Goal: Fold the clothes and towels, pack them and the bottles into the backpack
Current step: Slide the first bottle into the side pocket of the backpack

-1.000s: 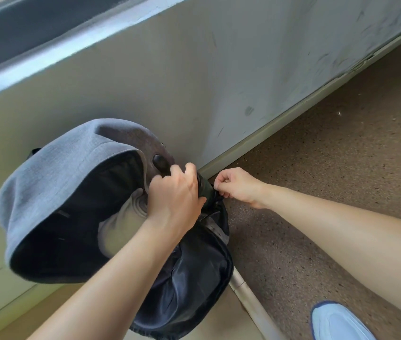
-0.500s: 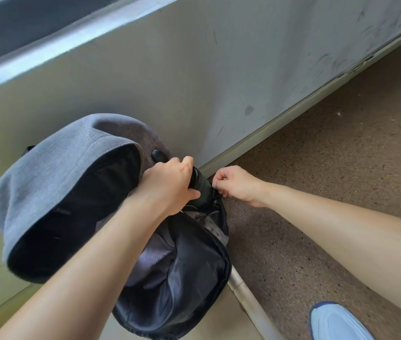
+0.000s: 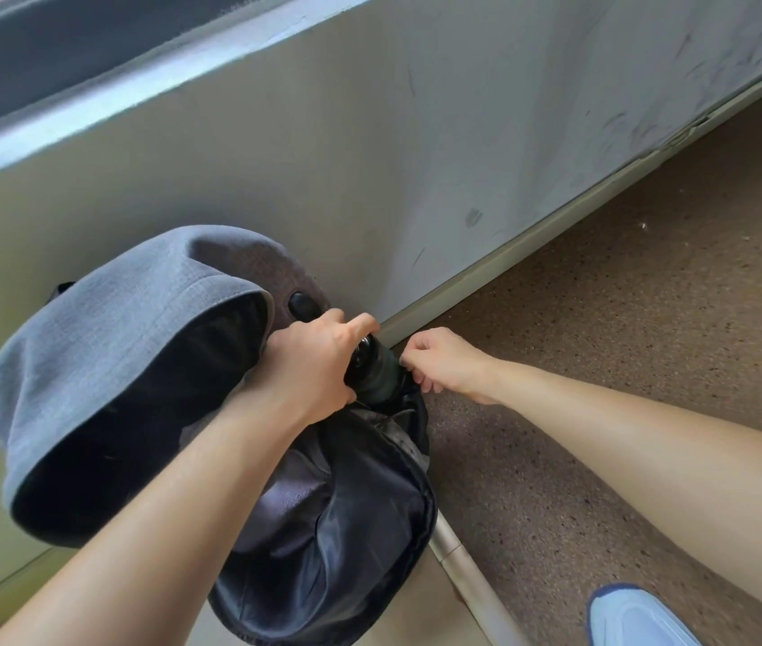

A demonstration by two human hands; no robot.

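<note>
The wall (image 3: pixel 370 156) closes off the backpack (image 3: pixel 360 529) from behind, its flap (image 3: pixel 136 328) overhangs the mouth, the left hand (image 3: pixel 318 361) and bottle (image 3: pixel 377 373) fill the side gap, and open floor (image 3: pixel 626 366) lies rightward, past the right hand (image 3: pixel 449 366), to a shoe (image 3: pixel 635 617).

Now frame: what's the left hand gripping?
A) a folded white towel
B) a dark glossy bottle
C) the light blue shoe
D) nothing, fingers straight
B: the left hand curls round the dark glossy bottle at the side of the grey fabric backpack, while the right hand pinches the bag's dark edge beside it.
</note>
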